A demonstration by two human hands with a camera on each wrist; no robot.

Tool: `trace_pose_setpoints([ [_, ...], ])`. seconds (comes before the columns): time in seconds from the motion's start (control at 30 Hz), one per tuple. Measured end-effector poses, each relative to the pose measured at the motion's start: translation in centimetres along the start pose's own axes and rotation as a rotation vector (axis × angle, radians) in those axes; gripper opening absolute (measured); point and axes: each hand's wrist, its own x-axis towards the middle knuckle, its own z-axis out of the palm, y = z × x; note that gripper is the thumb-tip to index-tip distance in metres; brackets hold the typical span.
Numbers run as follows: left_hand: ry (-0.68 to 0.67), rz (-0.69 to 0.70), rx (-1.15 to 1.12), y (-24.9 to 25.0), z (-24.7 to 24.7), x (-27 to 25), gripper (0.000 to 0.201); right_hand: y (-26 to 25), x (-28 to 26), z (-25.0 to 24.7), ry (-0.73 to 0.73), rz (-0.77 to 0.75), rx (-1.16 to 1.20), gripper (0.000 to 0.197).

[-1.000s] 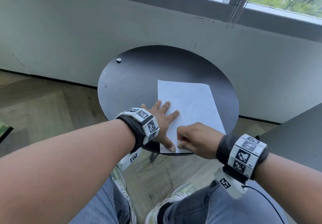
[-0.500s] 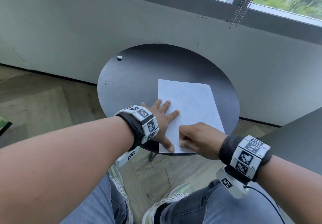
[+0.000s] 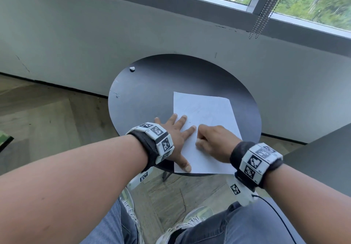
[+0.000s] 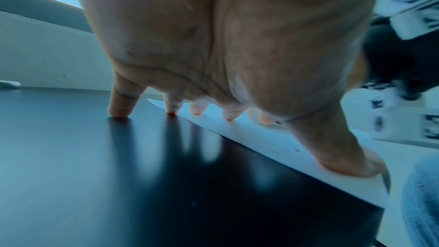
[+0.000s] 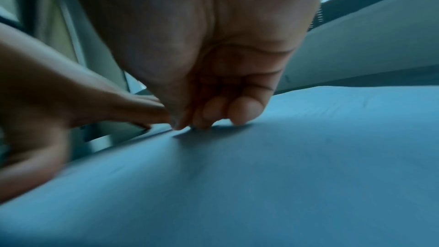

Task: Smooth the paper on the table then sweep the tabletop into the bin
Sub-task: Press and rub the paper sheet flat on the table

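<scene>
White paper (image 3: 207, 118) under both hands, left (image 3: 175, 136) spread flat, right (image 3: 213, 141) curled (knuckles pressing)

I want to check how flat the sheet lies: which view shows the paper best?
The head view: the whole paper shows on the round table, under the left hand and right hand. The left wrist view shows only its near left edge; the right wrist view a blurred stretch.

One sheet of paper (image 3: 205, 114); one round black bench (image 3: 144, 99); one small white scrap (image 3: 132, 69) near its far edge; two hands, left hand (image 3: 175, 137) and right hand (image 3: 214, 141).
</scene>
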Motion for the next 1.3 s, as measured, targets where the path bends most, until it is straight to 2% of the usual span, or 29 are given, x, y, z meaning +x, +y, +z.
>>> trace_pose_setpoints([
  [0.1, 0.006, 0.005, -0.007, 0.0, 0.0, -0.2, 0.136, -1.1, -3.0, 0.8, -0.109, -0.161, -0.005, 0.016],
  [0.2, 0.005, 0.0, -0.009, 0.0, 0.2, -0.5, 0.136, -1.5, -3.8, 1.0, -0.14, -0.189, -0.038, 0.015],
  [0.23, 0.004, 0.002, -0.011, 0.1, 0.1, -0.6, 0.136, -1.3, -3.4, 0.8, -0.103, -0.148, -0.056, 0.016],
  [0.37, 0.007, 0.03, 0.012, 0.9, 0.6, -1.5, 0.137, 1.1, -0.2, -0.9, 0.059, 0.173, 0.042, 0.012],
  [0.47, 0.003, 0.044, 0.001, 0.9, 1.1, -2.4, 0.13, 1.9, 0.7, -1.3, 0.052, 0.233, 0.064, 0.009],
  [0.6, 0.128, 0.016, -0.057, 0.3, 0.1, -2.7, 0.111, 1.6, -0.1, -0.5, 0.031, 0.205, 0.106, 0.01],
  [0.67, 0.19, -0.02, -0.06, 0.0, -0.4, -2.3, 0.113, 1.6, -0.6, -0.2, 0.025, 0.19, 0.125, 0.011],
  [0.83, 0.114, -0.05, -0.088, -0.7, 0.4, -1.0, 0.134, 0.9, -1.8, -0.5, 0.024, 0.149, 0.109, 0.011],
  [0.97, 0.101, -0.026, -0.099, -0.9, 1.2, -0.9, 0.135, -1.3, -3.5, 0.6, -0.07, -0.015, -0.002, 0.013],
  [1.03, 0.099, -0.018, -0.102, -0.9, 1.4, -0.9, 0.135, -1.9, -3.6, 1.0, -0.096, -0.049, -0.035, 0.015],
  [1.1, 0.097, -0.018, -0.097, -0.9, 1.5, -0.7, 0.136, -1.6, -2.5, 0.6, -0.072, 0.001, -0.039, 0.015],
  [1.23, 0.086, -0.028, -0.091, -0.8, 1.4, -0.5, 0.137, 0.8, 1.3, -1.2, 0.017, 0.221, 0.005, 0.012],
  [1.3, 0.081, -0.033, -0.09, -0.6, 1.2, -0.5, 0.134, 1.7, 2.8, -1.9, 0.041, 0.284, 0.026, 0.01],
])
